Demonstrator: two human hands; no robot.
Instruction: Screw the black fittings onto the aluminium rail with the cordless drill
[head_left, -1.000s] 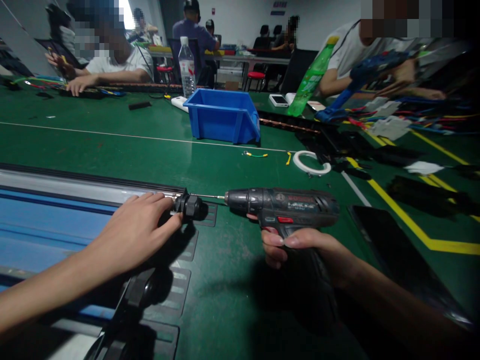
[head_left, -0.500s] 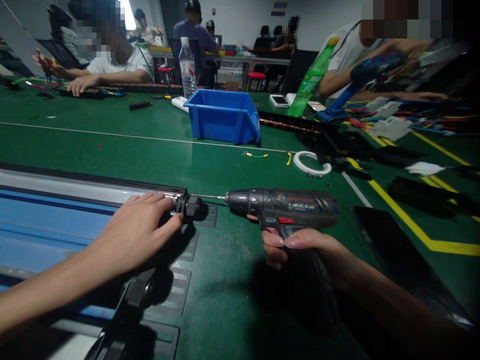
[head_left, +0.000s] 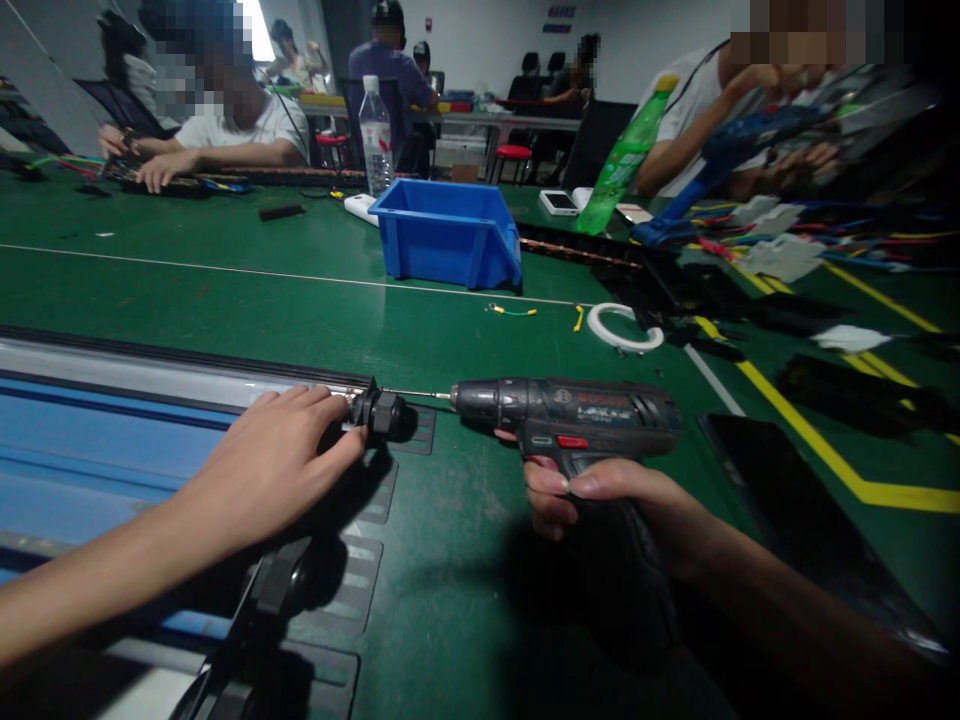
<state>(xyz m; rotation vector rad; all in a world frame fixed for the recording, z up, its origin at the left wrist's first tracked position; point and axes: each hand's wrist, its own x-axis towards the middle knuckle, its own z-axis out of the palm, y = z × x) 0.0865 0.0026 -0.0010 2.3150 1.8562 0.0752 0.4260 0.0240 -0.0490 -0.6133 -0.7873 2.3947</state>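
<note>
My right hand [head_left: 592, 495] is wrapped round the grip of a dark cordless drill [head_left: 577, 415]. Its thin bit points left into the end of a long panel with a silver rail and blue face [head_left: 112, 420]. My left hand [head_left: 274, 455] rests on the panel's right end, its fingertips pinching a small black fitting [head_left: 382, 412] at the corner where the bit meets it. Another black fitting [head_left: 281, 580] lies at the panel's near edge, below my left forearm.
A blue bin [head_left: 448, 232] stands mid-table, with a water bottle [head_left: 375, 135] behind and a green bottle [head_left: 622, 160] to its right. A white tape ring [head_left: 622, 325] and short wires lie nearby. Other people work with coloured wires at the far left and right. A dark slab [head_left: 795, 510] lies right.
My hands and the drill have stayed in place. Only the people across the table have shifted their hands.
</note>
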